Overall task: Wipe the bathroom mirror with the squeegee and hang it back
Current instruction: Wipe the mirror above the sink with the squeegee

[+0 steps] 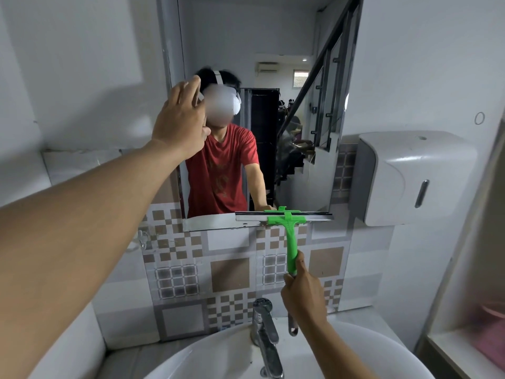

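Observation:
A tall bathroom mirror (273, 36) hangs on the wall above the sink. My right hand (303, 294) grips the lower end of the green squeegee (291, 242) handle. Its blade lies flat along the mirror's bottom edge at the right. My left hand (180, 121) is raised against the mirror's left edge, fingers spread, palm toward the glass, holding nothing. The mirror reflects a person in a red shirt with a headset.
A white sink (218, 359) with a chrome tap (265, 335) sits directly below. A white paper dispenser (410, 176) is mounted right of the mirror. A small hook (142, 239) is on the patterned tile wall at lower left. A shelf edge (464, 351) is at the right.

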Available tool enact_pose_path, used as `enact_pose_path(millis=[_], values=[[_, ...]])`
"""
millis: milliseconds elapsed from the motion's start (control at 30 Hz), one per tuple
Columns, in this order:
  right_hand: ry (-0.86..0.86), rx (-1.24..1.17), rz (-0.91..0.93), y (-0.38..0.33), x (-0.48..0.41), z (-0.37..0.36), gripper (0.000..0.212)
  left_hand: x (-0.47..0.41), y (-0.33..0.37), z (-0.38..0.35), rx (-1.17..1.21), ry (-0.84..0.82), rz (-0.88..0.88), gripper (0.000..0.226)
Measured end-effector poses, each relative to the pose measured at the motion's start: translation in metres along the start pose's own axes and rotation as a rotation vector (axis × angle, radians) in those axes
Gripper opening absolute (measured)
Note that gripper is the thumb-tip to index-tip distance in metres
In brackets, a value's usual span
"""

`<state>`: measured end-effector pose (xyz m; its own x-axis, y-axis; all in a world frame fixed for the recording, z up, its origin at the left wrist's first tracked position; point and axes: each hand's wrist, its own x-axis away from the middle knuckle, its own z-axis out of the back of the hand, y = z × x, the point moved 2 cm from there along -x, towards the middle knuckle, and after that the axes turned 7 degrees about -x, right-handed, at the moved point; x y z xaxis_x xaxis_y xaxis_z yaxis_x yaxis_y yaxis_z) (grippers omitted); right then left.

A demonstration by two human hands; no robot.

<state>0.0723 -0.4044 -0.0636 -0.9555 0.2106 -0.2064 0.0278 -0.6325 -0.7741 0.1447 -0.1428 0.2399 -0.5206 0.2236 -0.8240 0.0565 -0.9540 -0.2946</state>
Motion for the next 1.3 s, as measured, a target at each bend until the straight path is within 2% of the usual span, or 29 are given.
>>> enact_pose_path(millis=[167,333,433,667,867,1033,1133,1233,1300], values=[[0.003,-0.007,-0.009,-0.008,0.001,0.002,0.055,0.0,0.001,-0.003,0.017,-0.003,0.006,0.062],[-0.02,-0.025,-0.017,-0.015,0.002,0.009,0.053,0.0,-0.002,-0.007,0.033,-0.019,0.011,0.062],[-0.034,-0.041,-0.046,-0.021,0.002,0.011,0.043,0.0,-0.001,-0.009,0.074,-0.027,0.034,0.068],[-0.094,-0.097,-0.102,-0.037,0.0,0.02,0.036,-0.003,-0.005,-0.016,0.131,-0.042,0.068,0.085],[-0.167,-0.379,-0.168,-0.055,0.006,0.021,0.009,-0.006,-0.007,-0.022,0.174,-0.047,0.106,0.091],[-0.091,-0.599,-0.226,-0.07,0.018,-0.019,0.008,-0.005,-0.01,-0.02,0.173,-0.05,0.116,0.092],[-0.035,-0.699,-0.235,-0.081,0.024,-0.051,0.004,-0.001,-0.004,-0.009,0.11,-0.02,0.034,0.083],[-0.03,-0.743,-0.207,-0.096,0.033,-0.083,0.011,0.001,-0.002,-0.001,0.067,0.004,-0.019,0.074],[-0.017,-0.754,-0.201,-0.1,0.038,-0.101,0.026,0.001,-0.003,-0.001,0.062,0.006,-0.022,0.071]])
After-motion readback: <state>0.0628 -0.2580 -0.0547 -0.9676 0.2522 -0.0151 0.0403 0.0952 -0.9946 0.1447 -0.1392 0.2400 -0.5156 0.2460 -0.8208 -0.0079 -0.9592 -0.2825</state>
